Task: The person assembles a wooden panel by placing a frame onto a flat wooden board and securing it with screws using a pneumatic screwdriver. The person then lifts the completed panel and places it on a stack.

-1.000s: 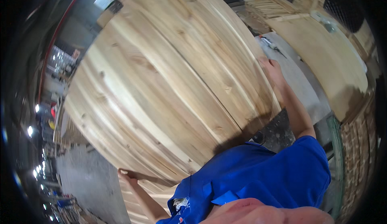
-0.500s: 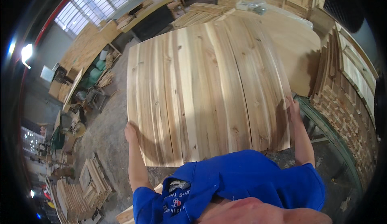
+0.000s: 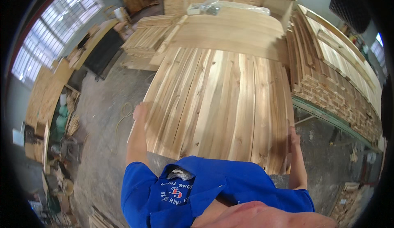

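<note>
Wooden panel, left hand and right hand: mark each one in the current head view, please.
wooden panel (image 3: 221, 105), head view, middle of its top face.
left hand (image 3: 139, 111), head view, back of hand at the panel's left edge.
right hand (image 3: 293, 138), head view, knuckles at the panel's right edge.

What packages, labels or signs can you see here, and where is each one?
Plastic-wrapped bundle: clear and whitish, lumpy, on top of the far wood stack, beyond the wood panel.
Shirt print: small red and white emblem with pale lettering on the chest of the blue shirt.
No signs or screens show.
</note>
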A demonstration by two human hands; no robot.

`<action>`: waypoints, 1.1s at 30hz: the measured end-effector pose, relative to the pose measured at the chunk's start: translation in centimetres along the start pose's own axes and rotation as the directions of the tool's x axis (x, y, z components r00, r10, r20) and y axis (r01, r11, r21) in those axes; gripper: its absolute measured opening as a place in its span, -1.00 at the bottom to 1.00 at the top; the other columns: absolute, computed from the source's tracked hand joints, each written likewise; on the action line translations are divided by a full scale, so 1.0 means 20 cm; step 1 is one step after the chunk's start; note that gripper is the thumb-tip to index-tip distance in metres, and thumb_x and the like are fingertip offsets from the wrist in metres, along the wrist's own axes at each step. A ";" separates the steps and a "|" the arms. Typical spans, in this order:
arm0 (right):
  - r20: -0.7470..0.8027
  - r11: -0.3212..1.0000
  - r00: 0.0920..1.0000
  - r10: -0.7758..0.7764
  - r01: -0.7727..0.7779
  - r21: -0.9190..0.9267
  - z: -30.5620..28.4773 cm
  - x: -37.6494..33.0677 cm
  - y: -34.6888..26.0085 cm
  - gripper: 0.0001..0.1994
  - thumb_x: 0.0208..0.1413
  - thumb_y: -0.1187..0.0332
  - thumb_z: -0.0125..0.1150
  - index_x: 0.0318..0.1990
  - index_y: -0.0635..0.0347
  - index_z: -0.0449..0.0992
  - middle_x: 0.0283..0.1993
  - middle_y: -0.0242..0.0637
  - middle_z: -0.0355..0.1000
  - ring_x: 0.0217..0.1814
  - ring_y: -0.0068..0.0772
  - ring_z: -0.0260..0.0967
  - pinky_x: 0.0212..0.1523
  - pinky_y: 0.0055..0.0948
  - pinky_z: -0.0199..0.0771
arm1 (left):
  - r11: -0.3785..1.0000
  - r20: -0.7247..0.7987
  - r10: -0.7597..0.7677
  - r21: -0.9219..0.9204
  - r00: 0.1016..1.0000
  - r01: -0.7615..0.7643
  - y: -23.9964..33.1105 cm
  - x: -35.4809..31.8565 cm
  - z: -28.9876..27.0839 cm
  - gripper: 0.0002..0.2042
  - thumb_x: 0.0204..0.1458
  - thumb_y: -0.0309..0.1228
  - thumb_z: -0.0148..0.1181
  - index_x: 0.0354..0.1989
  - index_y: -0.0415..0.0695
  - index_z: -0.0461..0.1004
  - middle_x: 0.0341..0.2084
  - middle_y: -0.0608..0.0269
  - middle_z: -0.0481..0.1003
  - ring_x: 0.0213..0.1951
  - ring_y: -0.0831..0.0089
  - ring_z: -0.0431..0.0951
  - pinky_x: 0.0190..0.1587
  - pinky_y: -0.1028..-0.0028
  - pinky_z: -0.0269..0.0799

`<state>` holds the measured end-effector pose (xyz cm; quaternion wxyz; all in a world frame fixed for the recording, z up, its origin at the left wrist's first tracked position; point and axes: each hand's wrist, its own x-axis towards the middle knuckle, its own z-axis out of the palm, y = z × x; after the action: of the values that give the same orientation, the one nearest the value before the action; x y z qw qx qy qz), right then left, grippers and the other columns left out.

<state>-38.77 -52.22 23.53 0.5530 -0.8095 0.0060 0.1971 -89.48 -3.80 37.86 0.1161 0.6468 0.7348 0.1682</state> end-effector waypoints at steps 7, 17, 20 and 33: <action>0.029 0.970 0.981 0.191 -0.184 -0.156 0.19 -0.04 -0.01 -0.33 -0.05 -0.03 0.10 0.12 0.32 0.24 0.05 -0.07 0.30 0.05 -0.19 0.29 -0.01 -0.30 0.29 | 0.986 0.214 0.167 -0.025 0.963 -0.165 -0.03 0.53 0.55 -0.51 0.06 -0.04 -0.26 -0.08 -0.22 0.36 -0.10 -0.11 0.40 -0.03 -0.02 0.39 -0.03 0.13 0.29; -0.109 0.952 0.990 -0.091 0.054 -0.302 0.51 -0.16 -0.09 -0.62 0.06 0.16 0.09 -0.12 0.31 0.32 -0.16 -0.12 0.35 -0.13 -0.23 0.31 -0.14 -0.32 0.30 | 0.984 0.155 0.175 -0.012 0.972 -0.175 -0.20 0.81 0.42 -0.38 -0.01 0.03 -0.08 0.09 -0.22 0.19 -0.12 -0.18 0.38 -0.05 -0.02 0.38 0.02 0.20 0.24; -0.129 0.962 0.979 -0.156 0.121 -0.243 0.56 -0.14 -0.18 -0.67 0.06 0.22 0.11 -0.14 0.29 0.32 -0.18 -0.16 0.35 -0.16 -0.30 0.31 -0.17 -0.36 0.30 | 0.981 -0.327 0.169 -0.029 0.930 -0.189 -0.39 0.74 0.48 -0.33 -0.06 0.05 0.03 0.06 -0.29 0.20 -0.03 -0.11 0.31 -0.08 -0.04 0.37 -0.03 0.17 0.27; -0.174 0.983 0.972 -0.158 0.139 -0.118 0.91 0.58 -0.60 -0.58 -0.02 0.19 0.16 -0.07 0.30 0.37 -0.19 -0.20 0.39 -0.16 -0.33 0.32 -0.14 -0.39 0.28 | 0.267 0.670 0.258 -0.742 0.696 0.615 0.49 0.48 0.93 -0.63 0.10 -0.19 -0.04 -0.06 -0.23 0.29 -0.26 0.11 0.45 -0.25 0.31 0.50 -0.24 0.28 0.48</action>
<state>-30.96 -28.84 24.83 0.5201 -0.8502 -0.0141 0.0799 -74.53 8.47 25.14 0.7569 0.3565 0.4579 0.3006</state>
